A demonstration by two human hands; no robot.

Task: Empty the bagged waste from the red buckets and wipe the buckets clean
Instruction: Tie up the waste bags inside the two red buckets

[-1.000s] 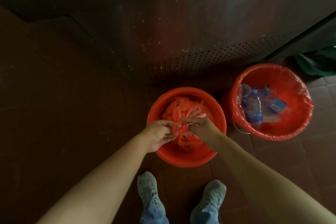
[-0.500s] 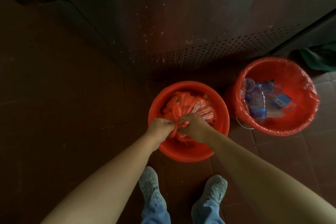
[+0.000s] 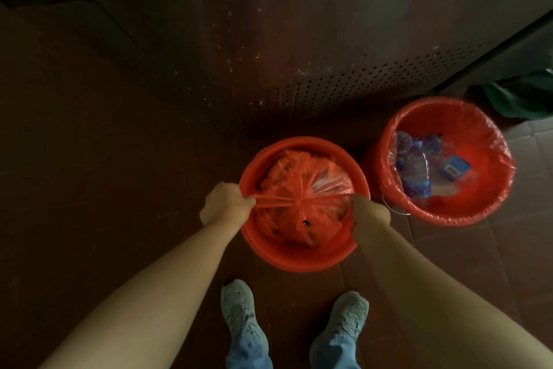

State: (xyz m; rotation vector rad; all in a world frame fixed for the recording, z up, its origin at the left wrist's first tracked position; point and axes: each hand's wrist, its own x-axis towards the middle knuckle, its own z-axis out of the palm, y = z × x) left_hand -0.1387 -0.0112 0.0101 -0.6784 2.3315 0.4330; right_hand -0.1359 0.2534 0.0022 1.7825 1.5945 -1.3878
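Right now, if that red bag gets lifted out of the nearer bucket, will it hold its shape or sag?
Probably sags: the red bag is thin crinkled film, drawn into tight strands between the left hand and right hand. Likely light for its bulk, since it looks puffy. It may tear: dark spots near the middle could be holes.

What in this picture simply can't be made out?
All head view.
Contents of the red bag: its crumpled plastic hides them.
Floor of the near bucket: covered by the bag.
Fingertips of the left hand and right hand: curled under, gripping the bag's strands.
Label on the bottle in the lined bucket: too small to read.
Green thing at the right edge: cut off, dark.
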